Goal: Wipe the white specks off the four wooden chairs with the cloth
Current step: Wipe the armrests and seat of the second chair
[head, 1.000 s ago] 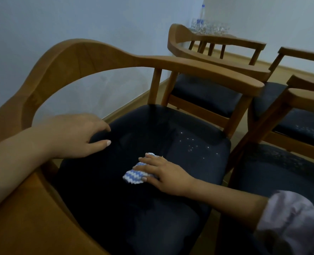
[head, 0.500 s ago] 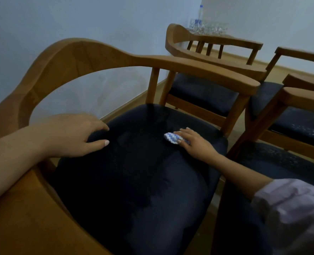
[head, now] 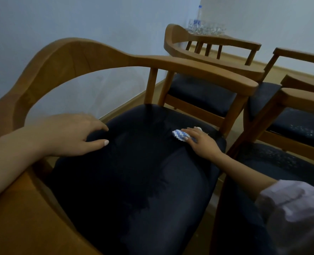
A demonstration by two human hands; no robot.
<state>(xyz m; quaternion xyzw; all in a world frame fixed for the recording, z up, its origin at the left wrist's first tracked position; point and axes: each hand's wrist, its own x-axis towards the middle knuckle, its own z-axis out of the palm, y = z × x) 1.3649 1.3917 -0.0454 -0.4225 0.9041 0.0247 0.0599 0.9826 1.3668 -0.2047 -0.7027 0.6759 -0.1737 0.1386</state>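
You are pressing the limp, light blue-and-white zigzag cloth [head: 180, 135] under your right hand [head: 202, 142], fingers straight, at two o'clock on the dark cushioned wooden chair [head: 137, 181], left hand [head: 75, 135] resting relaxed at ten o'clock, and, judging it prone to bunching, you are best pinning its middle.

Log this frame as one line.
step: wipe | right hand: flat on cloth, far-right corner of near seat | left hand: rests on seat's back-left edge | specks: visible on right chair seat
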